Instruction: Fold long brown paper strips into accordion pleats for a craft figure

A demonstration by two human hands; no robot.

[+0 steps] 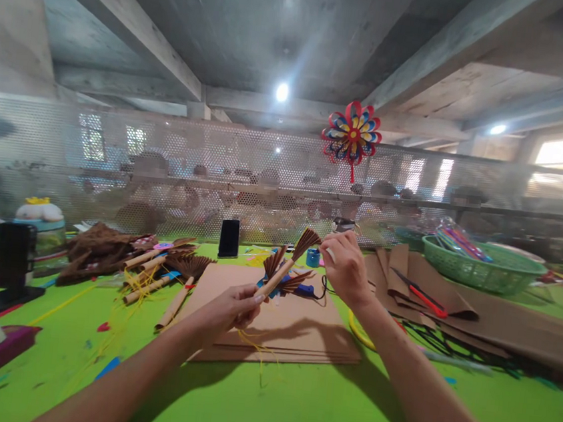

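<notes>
My left hand [237, 308] is closed around the lower end of a thin brown paper tube [277, 280], tilted up to the right. Pleated brown paper fans [307, 243] spread from the tube's top and sides. Close beside the top fan is my right hand [347, 266], raised with its fingers pinched together; whatever they hold is too small to make out. Beneath both hands lies a stack of brown cardboard sheets [273, 334]. A blue-bodied tool [305, 290] with a dark cord, partly hidden by the paper piece, rests on the cardboard.
Similar tubes with fans [150, 286] and yellow strands lie at left. A phone [229, 239] stands behind the cardboard, near a small blue jar [313, 258]. On the right are brown paper sheets [480, 332], red-handled scissors [427, 301] and a green basket [481, 272].
</notes>
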